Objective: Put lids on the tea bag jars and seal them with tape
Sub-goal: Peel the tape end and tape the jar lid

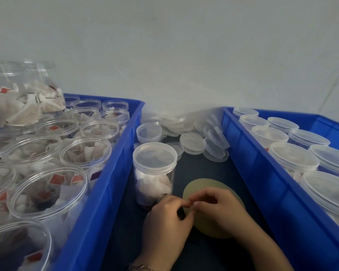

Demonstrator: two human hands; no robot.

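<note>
Both hands, left hand [165,216] and right hand [218,206], pinch fingertips together over the flat yellowish tape roll [207,192] beside one lidded clear-plastic jar [154,173], apparently picking the end free, while open jars fill the left blue crate [106,182], capped ones the right crate [262,173], loose round lids [192,142] between.

A clear jar [154,173] of tea bags stands upright on the dark surface with its translucent lid [155,157] on. Just right of it lies a flat, yellowish tape roll [207,187]. Loose lids [192,142] are heaped behind.
</note>
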